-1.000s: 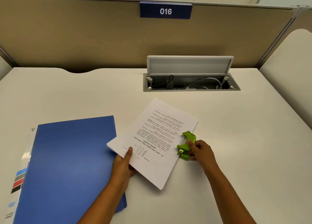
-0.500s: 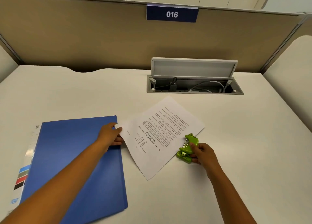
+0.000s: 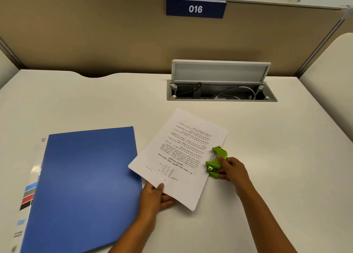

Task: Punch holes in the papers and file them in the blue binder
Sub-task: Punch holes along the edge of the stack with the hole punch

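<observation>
A closed blue binder [image 3: 86, 180] lies flat on the left of the white desk [image 3: 277, 157]. A thin stack of printed papers [image 3: 181, 155] lies slanted beside it, its near left corner over the binder's edge. My left hand [image 3: 155, 197] pinches that near corner, thumb on top and fingers beneath. A small green hole punch [image 3: 216, 161] sits against the papers' right edge. My right hand [image 3: 232, 168] grips the punch from the right side.
An open cable hatch [image 3: 221, 92] with a raised grey lid and loose wires is sunk into the desk behind the papers. A tan partition with a blue 016 sign [image 3: 195, 8] closes the back. Another desk edge [image 3: 332, 65] rises at the right.
My left hand came off the binder's right edge and took hold of the papers' near corner again. The papers turned slightly. My right hand stayed on the punch.
</observation>
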A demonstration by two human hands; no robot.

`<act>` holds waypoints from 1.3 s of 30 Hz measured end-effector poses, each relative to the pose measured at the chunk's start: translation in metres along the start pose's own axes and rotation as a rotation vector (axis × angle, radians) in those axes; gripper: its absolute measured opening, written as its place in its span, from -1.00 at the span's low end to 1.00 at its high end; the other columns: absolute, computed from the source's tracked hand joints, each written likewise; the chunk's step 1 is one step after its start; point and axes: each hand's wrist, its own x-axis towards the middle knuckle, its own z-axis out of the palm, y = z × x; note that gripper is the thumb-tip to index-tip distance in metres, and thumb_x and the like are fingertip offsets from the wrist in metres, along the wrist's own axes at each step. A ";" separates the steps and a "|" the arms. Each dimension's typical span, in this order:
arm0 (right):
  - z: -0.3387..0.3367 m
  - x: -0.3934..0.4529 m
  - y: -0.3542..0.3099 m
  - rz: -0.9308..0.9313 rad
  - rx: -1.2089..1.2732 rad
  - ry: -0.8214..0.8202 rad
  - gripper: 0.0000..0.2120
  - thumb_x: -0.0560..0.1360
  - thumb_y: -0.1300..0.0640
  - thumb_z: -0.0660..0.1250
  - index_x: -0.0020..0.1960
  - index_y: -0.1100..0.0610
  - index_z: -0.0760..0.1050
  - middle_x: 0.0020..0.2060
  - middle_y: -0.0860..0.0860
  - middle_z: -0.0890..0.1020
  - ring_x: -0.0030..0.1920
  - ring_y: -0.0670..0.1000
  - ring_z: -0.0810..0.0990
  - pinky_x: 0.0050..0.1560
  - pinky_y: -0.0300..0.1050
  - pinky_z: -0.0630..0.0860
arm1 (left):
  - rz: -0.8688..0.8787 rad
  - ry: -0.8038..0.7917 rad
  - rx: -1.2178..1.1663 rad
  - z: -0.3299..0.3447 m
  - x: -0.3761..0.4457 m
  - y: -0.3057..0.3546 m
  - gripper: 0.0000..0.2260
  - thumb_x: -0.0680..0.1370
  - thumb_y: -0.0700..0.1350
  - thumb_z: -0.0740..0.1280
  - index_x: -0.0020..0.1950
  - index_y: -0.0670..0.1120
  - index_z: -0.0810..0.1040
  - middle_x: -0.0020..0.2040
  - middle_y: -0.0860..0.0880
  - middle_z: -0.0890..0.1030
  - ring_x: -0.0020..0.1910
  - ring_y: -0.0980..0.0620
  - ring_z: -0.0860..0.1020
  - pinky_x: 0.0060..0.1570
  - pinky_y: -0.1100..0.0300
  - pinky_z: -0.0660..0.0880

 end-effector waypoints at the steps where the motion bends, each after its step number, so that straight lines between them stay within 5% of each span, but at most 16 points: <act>1: 0.000 0.000 -0.001 0.006 0.000 -0.004 -0.79 0.50 0.06 0.29 -0.18 0.20 0.45 -0.27 0.15 0.61 -0.31 0.10 0.62 -0.21 -0.07 0.58 | -0.009 0.013 0.000 0.001 -0.001 -0.002 -0.79 0.59 -0.25 0.11 0.19 -0.07 0.39 -0.01 -0.17 0.61 -0.21 -0.15 0.63 -0.34 0.11 0.63; 5: 0.000 0.001 -0.001 0.014 0.007 -0.016 -0.79 0.50 0.06 0.30 -0.14 0.22 0.46 -0.26 0.17 0.62 -0.31 0.10 0.62 -0.26 -0.11 0.60 | -0.156 -0.010 0.139 -0.004 -0.011 0.005 -0.84 0.59 -0.10 0.18 -0.08 -0.15 0.48 -0.34 -0.13 0.60 -0.47 -0.04 0.58 -0.46 0.19 0.54; 8: -0.004 0.001 0.000 0.025 0.031 -0.021 -0.73 0.47 -0.01 0.32 -0.12 0.22 0.47 -0.28 0.15 0.63 -0.30 0.09 0.63 -0.22 -0.07 0.60 | -0.229 -0.228 0.793 -0.017 -0.026 0.017 -0.54 0.54 0.16 0.17 -0.42 -0.13 0.42 -0.59 -0.04 0.50 -0.64 0.04 0.45 -0.43 0.26 0.45; 10: -0.008 0.004 0.000 -0.008 0.016 0.061 -0.69 0.48 -0.08 0.28 -0.15 0.19 0.48 -0.31 0.12 0.62 -0.33 0.08 0.60 -0.16 0.01 0.57 | -0.050 -0.205 1.101 -0.023 -0.028 0.034 -0.53 0.51 0.21 0.16 -0.44 -0.10 0.40 -0.58 -0.03 0.51 -0.64 0.05 0.45 -0.36 0.27 0.48; 12: -0.014 0.010 -0.003 -0.094 -0.055 0.195 -0.68 0.53 -0.06 0.21 -0.11 0.19 0.53 -0.26 0.11 0.62 -0.29 0.07 0.58 -0.08 0.04 0.53 | 0.209 -0.047 1.083 -0.026 -0.015 0.052 -0.55 0.51 0.18 0.18 -0.38 -0.15 0.44 -0.50 -0.11 0.55 -0.57 -0.02 0.49 -0.32 0.19 0.53; 15: -0.018 0.026 -0.013 -0.194 -0.295 0.251 -0.74 0.56 0.16 0.13 0.10 0.21 0.55 0.08 0.15 0.61 0.08 0.15 0.56 0.10 -0.09 0.40 | 0.517 0.151 0.965 -0.021 0.024 0.072 -0.62 0.55 0.06 0.17 -0.17 -0.23 0.54 -0.25 -0.17 0.62 -0.24 -0.15 0.59 -0.15 0.04 0.56; 17: -0.013 0.037 -0.022 -0.198 -0.444 0.198 -0.70 0.53 0.27 0.11 0.18 0.25 0.51 0.21 0.17 0.54 0.21 0.16 0.48 0.13 -0.16 0.34 | 0.559 0.167 1.005 -0.015 0.053 0.081 -0.66 0.58 0.00 0.14 0.18 -0.21 0.50 0.14 -0.18 0.57 0.16 -0.16 0.50 0.15 0.06 0.43; 19: -0.007 0.045 -0.028 -0.185 -0.541 0.157 -0.68 0.52 0.32 0.10 0.21 0.28 0.49 0.25 0.19 0.51 0.25 0.17 0.45 0.18 -0.15 0.33 | 0.505 0.134 1.083 -0.007 0.075 0.086 -0.57 0.61 -0.02 0.09 0.41 -0.21 0.26 0.40 -0.18 0.35 0.40 -0.13 0.28 0.36 0.04 0.24; 24: 0.000 0.054 -0.039 -0.158 -0.711 0.089 -0.67 0.52 0.35 0.07 0.21 0.32 0.47 0.27 0.20 0.48 0.29 0.18 0.41 0.23 -0.11 0.30 | 0.511 0.193 1.127 0.004 0.091 0.087 -0.60 0.63 -0.08 0.01 0.42 -0.23 0.22 0.38 -0.21 0.38 0.38 -0.15 0.30 0.33 0.05 0.26; 30: 0.012 0.064 -0.032 -0.127 -0.583 0.175 -0.70 0.52 0.23 0.08 -0.05 0.31 0.57 -0.04 0.21 0.63 -0.05 0.18 0.55 -0.09 -0.08 0.43 | 0.536 0.148 1.067 0.009 0.089 0.084 -0.63 0.63 -0.12 0.00 0.42 -0.19 0.24 0.39 -0.17 0.37 0.38 -0.10 0.32 0.35 0.12 0.24; 39: 0.011 0.063 -0.027 -0.154 -0.530 0.204 -0.73 0.49 0.25 0.10 -0.20 0.31 0.54 -0.27 0.16 0.57 -0.19 0.15 0.47 -0.24 -0.14 0.34 | 0.546 0.129 0.983 0.005 0.093 0.082 -0.64 0.63 -0.17 0.03 0.42 -0.19 0.25 0.39 -0.18 0.37 0.36 -0.11 0.34 0.35 0.13 0.25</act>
